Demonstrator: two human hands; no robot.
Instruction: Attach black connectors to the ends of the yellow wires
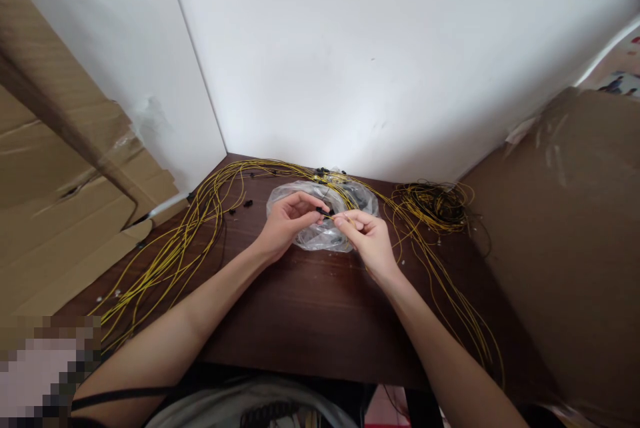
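Between thumb and fingers, my left hand (289, 220) pinches a small black connector (324, 212). My right hand (367, 236) is closed on a thin yellow wire (332, 217) that meets the connector. Both hands are raised just above a clear plastic bag (320, 236) with black pieces in it. Behind the bag, a bundle of yellow wires (270, 163) runs across the table and droops down the left side. More yellow wires (445, 281) trail toward the front right. Whether the wire sits fully inside the connector I cannot tell.
A coiled heap of yellow and black wire (433, 207) lies at the right on the dark wooden table (310, 321). Small black pieces (248, 203) lie left of the bag. Cardboard (65, 168) stands at the left, a brown box (565, 248) at the right, a white wall (370, 68) behind.
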